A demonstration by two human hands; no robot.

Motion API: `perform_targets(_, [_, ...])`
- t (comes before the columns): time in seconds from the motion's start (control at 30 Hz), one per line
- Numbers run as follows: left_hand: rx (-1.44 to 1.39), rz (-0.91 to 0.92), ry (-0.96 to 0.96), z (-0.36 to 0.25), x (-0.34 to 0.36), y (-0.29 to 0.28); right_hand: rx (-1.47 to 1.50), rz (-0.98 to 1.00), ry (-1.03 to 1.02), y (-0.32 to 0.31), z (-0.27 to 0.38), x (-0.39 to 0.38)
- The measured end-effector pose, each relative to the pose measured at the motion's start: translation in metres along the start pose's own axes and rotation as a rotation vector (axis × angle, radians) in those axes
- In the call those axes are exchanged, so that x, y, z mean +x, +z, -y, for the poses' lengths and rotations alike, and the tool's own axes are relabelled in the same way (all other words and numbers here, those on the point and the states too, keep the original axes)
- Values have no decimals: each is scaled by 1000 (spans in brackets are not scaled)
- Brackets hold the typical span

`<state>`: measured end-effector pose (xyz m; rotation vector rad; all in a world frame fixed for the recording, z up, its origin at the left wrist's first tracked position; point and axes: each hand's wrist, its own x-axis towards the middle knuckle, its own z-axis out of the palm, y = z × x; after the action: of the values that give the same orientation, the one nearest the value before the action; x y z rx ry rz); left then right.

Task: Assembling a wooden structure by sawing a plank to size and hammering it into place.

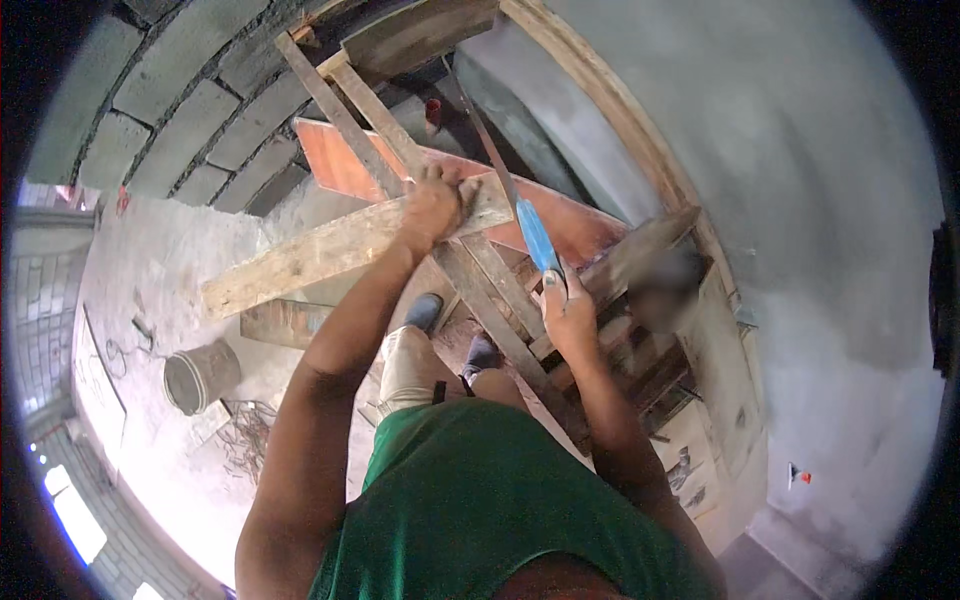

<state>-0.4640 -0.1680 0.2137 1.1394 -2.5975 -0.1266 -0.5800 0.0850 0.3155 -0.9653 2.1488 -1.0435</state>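
A weathered wooden plank [310,255] lies slantwise across two long timber rails [345,115]. My left hand [437,207] bears down on it near its right end, the fingers bent over the far edge. In my right hand [570,312] is the blue handle of a handsaw [536,236], gripped with the fingers wrapped round it. The saw's narrow blade points up and away, passing close by the plank's right end. Whether its teeth touch the wood I cannot tell.
A reddish board [580,222] runs beneath the rails. Left on the floor stand a bucket [200,377] and tangled wire [245,440]. Block wall [180,120] rises far left, a grey plastered wall [800,200] right. Stacked timber [640,350] lies beside my right arm.
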Motion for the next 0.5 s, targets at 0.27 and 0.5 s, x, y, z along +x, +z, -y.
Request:
perform_targets(0.27, [-59, 308, -113, -36, 22, -28, 171, 167, 266, -39, -4, 24])
perform_targets(0.5, [-91, 358, -152, -41, 39, -6, 364, 121, 168, -41, 0, 30])
